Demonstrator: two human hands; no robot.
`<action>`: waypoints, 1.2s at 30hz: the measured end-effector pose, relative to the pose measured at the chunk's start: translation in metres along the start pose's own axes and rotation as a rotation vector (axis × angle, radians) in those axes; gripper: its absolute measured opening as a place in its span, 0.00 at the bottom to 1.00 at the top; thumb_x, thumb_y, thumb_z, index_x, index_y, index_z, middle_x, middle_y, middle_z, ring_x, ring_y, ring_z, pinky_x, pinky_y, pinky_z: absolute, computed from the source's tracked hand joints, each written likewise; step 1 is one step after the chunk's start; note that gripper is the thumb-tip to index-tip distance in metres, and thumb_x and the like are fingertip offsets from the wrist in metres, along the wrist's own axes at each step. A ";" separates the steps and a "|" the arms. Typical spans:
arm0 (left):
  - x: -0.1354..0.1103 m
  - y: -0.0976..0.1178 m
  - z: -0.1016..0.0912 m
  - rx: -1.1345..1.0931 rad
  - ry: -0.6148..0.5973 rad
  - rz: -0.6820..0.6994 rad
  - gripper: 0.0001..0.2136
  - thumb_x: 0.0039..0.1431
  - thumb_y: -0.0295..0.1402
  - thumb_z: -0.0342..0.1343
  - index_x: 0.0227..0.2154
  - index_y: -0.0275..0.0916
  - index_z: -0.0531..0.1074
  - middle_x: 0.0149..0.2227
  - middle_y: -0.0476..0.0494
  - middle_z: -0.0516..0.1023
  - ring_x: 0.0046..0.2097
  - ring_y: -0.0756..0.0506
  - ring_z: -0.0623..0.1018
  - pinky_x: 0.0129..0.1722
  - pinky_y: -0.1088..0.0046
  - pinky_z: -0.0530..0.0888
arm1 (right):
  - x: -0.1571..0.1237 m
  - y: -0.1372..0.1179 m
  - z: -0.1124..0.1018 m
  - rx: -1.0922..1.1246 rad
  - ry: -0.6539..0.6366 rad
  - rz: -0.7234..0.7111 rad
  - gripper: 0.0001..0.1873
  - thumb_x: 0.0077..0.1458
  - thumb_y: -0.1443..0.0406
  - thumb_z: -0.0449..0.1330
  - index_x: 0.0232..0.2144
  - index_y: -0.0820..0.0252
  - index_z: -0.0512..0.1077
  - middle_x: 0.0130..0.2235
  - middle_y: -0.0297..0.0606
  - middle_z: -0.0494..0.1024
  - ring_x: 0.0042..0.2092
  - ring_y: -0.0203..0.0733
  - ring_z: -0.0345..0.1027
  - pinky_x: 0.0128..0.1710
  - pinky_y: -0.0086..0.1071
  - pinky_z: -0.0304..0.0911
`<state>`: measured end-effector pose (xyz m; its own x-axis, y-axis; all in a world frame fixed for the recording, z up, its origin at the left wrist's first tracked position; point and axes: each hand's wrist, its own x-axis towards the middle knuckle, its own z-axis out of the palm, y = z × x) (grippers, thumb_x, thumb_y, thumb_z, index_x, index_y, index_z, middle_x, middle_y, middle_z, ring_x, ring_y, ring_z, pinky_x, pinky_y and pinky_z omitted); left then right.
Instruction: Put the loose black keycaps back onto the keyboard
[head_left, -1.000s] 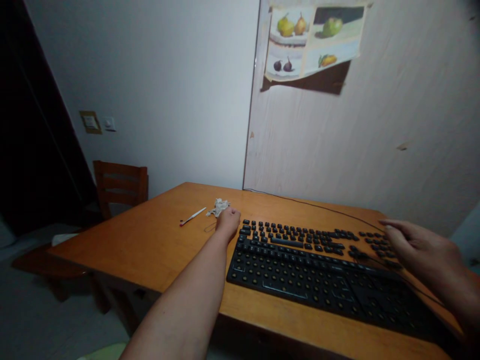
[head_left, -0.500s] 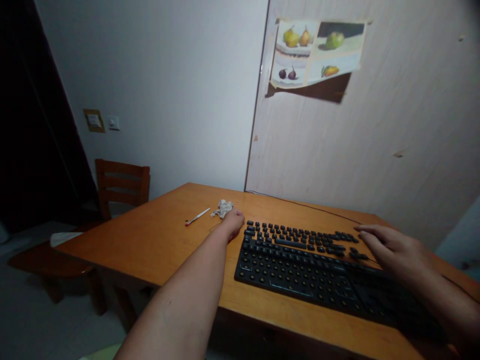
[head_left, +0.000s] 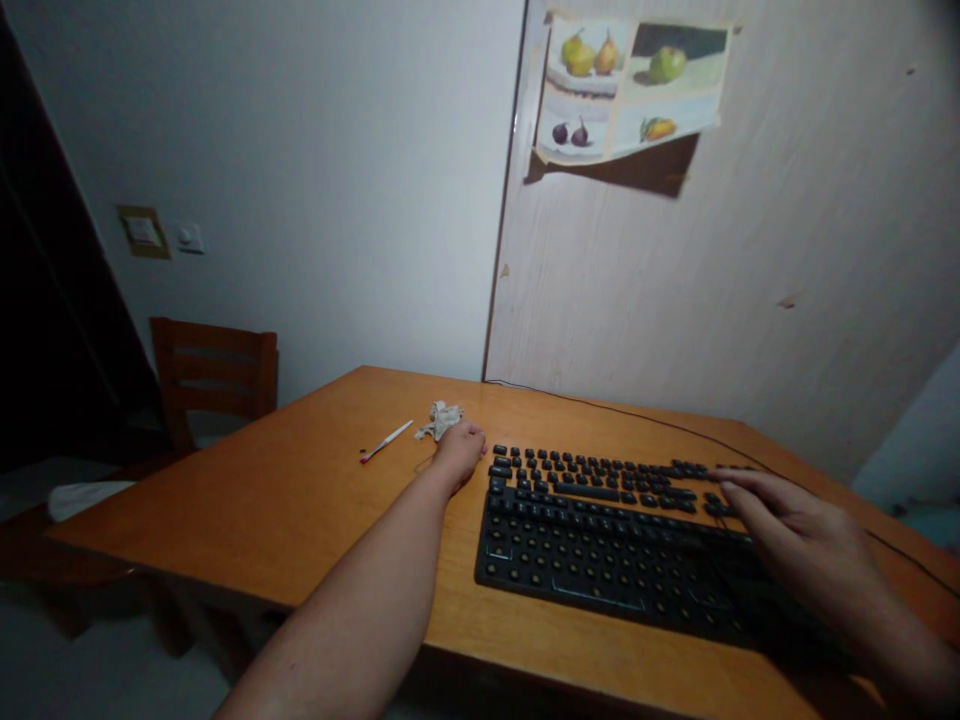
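Note:
A black keyboard (head_left: 600,570) with its keys taken off in many places lies on the wooden table. Behind it, loose black keycaps (head_left: 589,491) are laid out in rows. My left hand (head_left: 460,452) rests at the left end of these rows with its fingers curled in; whatever they hold, if anything, is hidden. Touching or just behind it is a crumpled grey cloth or tissue (head_left: 442,417). My right hand (head_left: 791,515) hovers over the right end of the keycaps, its fingers stretched out. It covers part of the keyboard's right side.
A thin white brush-like tool (head_left: 391,436) with a red tip lies on the table (head_left: 300,480), left of the cloth. A black cable (head_left: 637,412) runs along the back. A wooden chair (head_left: 217,365) stands to the left. Fruit pictures (head_left: 630,90) hang on the wall.
The view has shifted slightly, so chair and table edge sit further left. My right hand's fingertips have come a little lower and nearer the right-end keycaps. My left hand stays nearly in place.

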<state>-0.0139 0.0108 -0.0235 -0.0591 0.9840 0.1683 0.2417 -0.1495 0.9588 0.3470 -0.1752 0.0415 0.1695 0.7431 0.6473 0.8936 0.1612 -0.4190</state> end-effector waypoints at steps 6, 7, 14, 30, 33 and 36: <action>0.004 -0.009 0.000 0.054 -0.007 0.019 0.05 0.52 0.31 0.51 0.27 0.37 0.70 0.24 0.45 0.75 0.25 0.50 0.71 0.26 0.75 0.64 | -0.009 -0.014 0.007 -0.012 -0.003 -0.027 0.12 0.57 0.55 0.58 0.38 0.50 0.78 0.43 0.35 0.81 0.47 0.51 0.75 0.50 0.44 0.67; 0.005 -0.011 0.000 0.072 -0.007 0.027 0.05 0.52 0.32 0.51 0.26 0.37 0.70 0.24 0.45 0.76 0.25 0.49 0.72 0.27 0.75 0.64 | -0.013 -0.019 0.007 -0.019 0.004 -0.034 0.12 0.58 0.55 0.57 0.39 0.49 0.78 0.43 0.35 0.81 0.46 0.51 0.75 0.50 0.43 0.67; 0.010 -0.020 0.002 0.088 0.000 0.038 0.07 0.53 0.33 0.51 0.30 0.38 0.72 0.27 0.44 0.78 0.27 0.49 0.73 0.27 0.74 0.64 | -0.053 -0.050 0.008 -0.086 0.102 -0.133 0.15 0.60 0.56 0.54 0.45 0.52 0.75 0.44 0.37 0.79 0.45 0.49 0.73 0.48 0.42 0.66; 0.009 -0.017 0.000 0.135 -0.016 0.063 0.08 0.54 0.33 0.49 0.29 0.37 0.72 0.27 0.46 0.77 0.28 0.49 0.73 0.26 0.76 0.62 | -0.093 -0.049 0.013 -0.057 0.088 -0.274 0.17 0.63 0.65 0.54 0.53 0.55 0.70 0.41 0.39 0.75 0.41 0.44 0.70 0.43 0.38 0.62; 0.008 -0.015 -0.001 0.146 -0.028 0.059 0.08 0.53 0.33 0.50 0.29 0.36 0.73 0.26 0.45 0.77 0.27 0.50 0.72 0.25 0.76 0.61 | -0.094 -0.051 0.013 -0.035 0.085 -0.275 0.17 0.62 0.65 0.54 0.53 0.54 0.70 0.40 0.39 0.75 0.41 0.44 0.70 0.42 0.37 0.62; 0.006 -0.011 -0.001 0.147 -0.033 0.051 0.08 0.53 0.33 0.50 0.29 0.36 0.73 0.26 0.45 0.77 0.27 0.50 0.72 0.26 0.76 0.62 | -0.095 -0.056 0.014 -0.017 0.082 -0.229 0.16 0.63 0.64 0.53 0.52 0.54 0.70 0.40 0.39 0.75 0.41 0.44 0.69 0.42 0.38 0.61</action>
<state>-0.0182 0.0187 -0.0329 -0.0117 0.9785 0.2060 0.3834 -0.1859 0.9047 0.2757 -0.2457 -0.0053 -0.0054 0.6328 0.7743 0.9192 0.3079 -0.2453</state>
